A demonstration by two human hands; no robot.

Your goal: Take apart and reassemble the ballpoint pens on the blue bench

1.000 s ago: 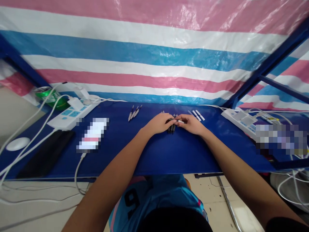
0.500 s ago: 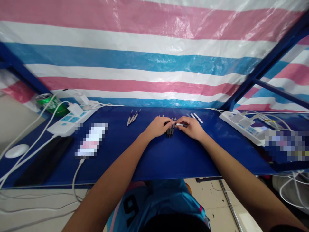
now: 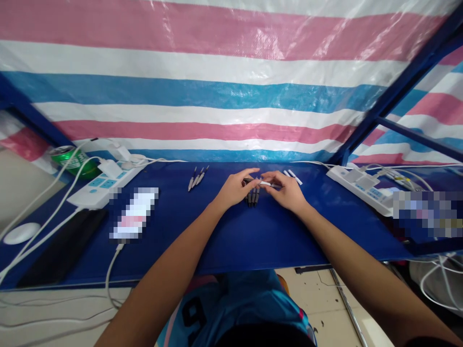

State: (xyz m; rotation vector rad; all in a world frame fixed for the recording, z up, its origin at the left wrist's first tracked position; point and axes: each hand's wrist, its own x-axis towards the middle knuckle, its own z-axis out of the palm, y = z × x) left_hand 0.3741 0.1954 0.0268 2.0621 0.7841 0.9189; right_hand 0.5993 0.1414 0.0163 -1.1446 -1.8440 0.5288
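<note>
My left hand (image 3: 234, 189) is closed in a pinch on a dark pen piece (image 3: 247, 180), its index finger stretched out above. Just to the right, my right hand (image 3: 287, 189) pinches a slim white pen part (image 3: 266, 183) that points toward the left fingertips. Whether the two pieces touch is hidden by the fingers. Beneath and between the hands, several dark grey pens (image 3: 252, 198) lie side by side on the blue table (image 3: 249, 241). White pen-like sticks (image 3: 294, 176) rest behind my right hand, and grey pen parts with dark thin tips (image 3: 197, 179) lie to the left.
At left are a phone (image 3: 135, 212) on a cable, a black flat object (image 3: 61, 248), a power strip (image 3: 104, 185), a green can (image 3: 74, 161) and a white mouse-like object (image 3: 22, 233). Another power strip (image 3: 361, 190) stands at right. Striped plastic sheeting (image 3: 217, 111) hangs behind.
My left index finger has lifted and straightened, and the right fingers have spread a little. The white part in my right hand shows more clearly. The view has shifted slightly.
</note>
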